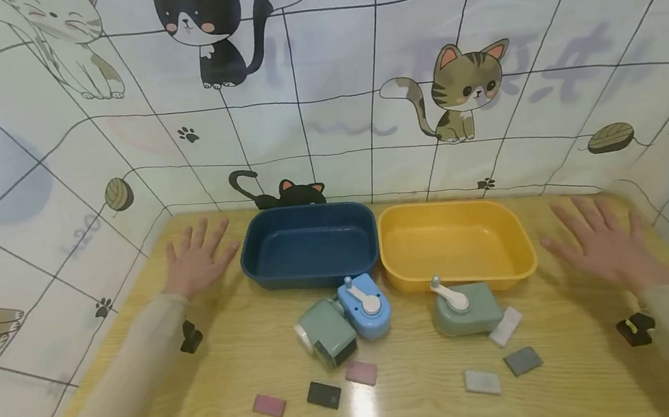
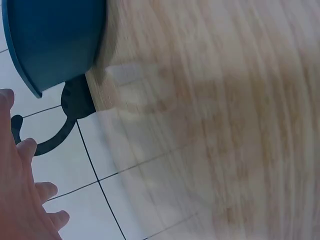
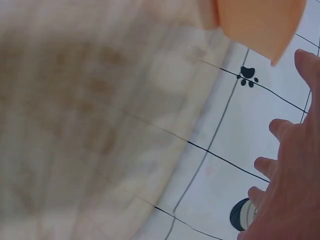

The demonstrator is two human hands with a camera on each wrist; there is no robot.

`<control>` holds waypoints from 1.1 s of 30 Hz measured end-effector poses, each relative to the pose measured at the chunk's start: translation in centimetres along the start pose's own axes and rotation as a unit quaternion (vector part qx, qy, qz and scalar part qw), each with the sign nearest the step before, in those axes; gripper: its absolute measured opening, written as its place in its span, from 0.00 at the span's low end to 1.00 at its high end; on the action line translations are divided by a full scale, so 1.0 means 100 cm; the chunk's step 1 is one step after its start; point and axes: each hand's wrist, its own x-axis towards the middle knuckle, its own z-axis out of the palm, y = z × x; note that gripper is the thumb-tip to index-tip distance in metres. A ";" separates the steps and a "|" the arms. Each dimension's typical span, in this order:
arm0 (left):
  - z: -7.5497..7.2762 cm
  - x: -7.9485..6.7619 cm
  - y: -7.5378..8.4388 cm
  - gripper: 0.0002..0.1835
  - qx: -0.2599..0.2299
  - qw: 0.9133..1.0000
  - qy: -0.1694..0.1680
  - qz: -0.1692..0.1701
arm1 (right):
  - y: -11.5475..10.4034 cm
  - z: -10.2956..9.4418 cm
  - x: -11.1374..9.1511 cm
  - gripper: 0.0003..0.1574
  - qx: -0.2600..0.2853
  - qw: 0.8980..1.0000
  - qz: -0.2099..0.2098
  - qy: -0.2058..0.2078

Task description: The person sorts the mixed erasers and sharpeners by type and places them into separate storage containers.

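Note:
My left hand (image 1: 196,262), fingers spread and straight, is at the table's left side beside a dark blue bin (image 1: 311,276). At the right, my right hand (image 1: 606,245) is likewise spread, near a yellow bin (image 1: 460,278). Neither hand holds anything. In front of the bins are a blue crank sharpener (image 1: 375,328) with a white handle, an upright green crank sharpener (image 1: 476,309), and a tipped-over green one (image 1: 330,329). The wrist views show the left hand (image 2: 22,195) near the blue bin and the right hand (image 3: 297,170) near the yellow bin.
Small flat blocks lie nearer the front: a dark pink block (image 1: 269,406), a black block (image 1: 324,395), a light pink block (image 1: 361,373), a pale block (image 1: 482,382), a grey block (image 1: 523,361) and a white block (image 1: 506,326). A cat-print sheet (image 1: 349,117) stands behind the table.

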 end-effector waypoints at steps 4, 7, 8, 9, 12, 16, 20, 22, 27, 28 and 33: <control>0.003 -0.002 0.009 0.40 -0.007 1.000 -0.007 0.008 | 0.005 0.005 -0.012 0.49 0.013 1.000 -0.020 0.008; 0.002 -0.003 0.016 0.41 -0.021 1.000 -0.002 0.015 | 0.009 0.008 -0.018 0.46 0.042 0.998 -0.044 0.027; 0.001 -0.003 0.017 0.41 -0.027 0.999 0.002 0.017 | 0.009 0.008 -0.019 0.45 0.054 0.996 -0.053 0.036; 0.001 -0.002 0.019 0.41 -0.032 0.999 0.004 0.019 | 0.010 0.008 -0.020 0.43 0.066 0.995 -0.064 0.046; 0.000 -0.003 0.021 0.43 -0.044 0.999 0.004 0.030 | 0.009 0.010 -0.019 0.37 0.101 0.987 -0.101 0.078; 0.005 -0.003 0.022 0.45 -0.069 0.997 -0.002 0.042 | 0.002 0.010 -0.019 0.32 0.142 0.978 -0.127 0.088; 0.010 -0.001 0.025 0.46 -0.105 0.994 -0.010 0.041 | -0.007 0.010 -0.025 0.31 0.175 0.974 -0.122 0.074; 0.011 0.000 0.027 0.46 -0.118 0.992 -0.011 0.041 | -0.011 0.010 -0.030 0.31 0.187 0.973 -0.116 0.068; 0.015 0.003 0.030 0.46 -0.137 0.990 -0.018 0.042 | -0.019 0.014 -0.047 0.31 0.195 0.972 -0.109 0.070; 0.017 0.003 0.029 0.46 -0.142 0.989 -0.021 0.045 | -0.020 0.015 -0.050 0.30 0.199 0.972 -0.106 0.071; 0.024 0.005 0.027 0.46 -0.184 0.980 -0.030 0.073 | -0.030 0.019 -0.067 0.27 0.249 0.962 -0.095 0.063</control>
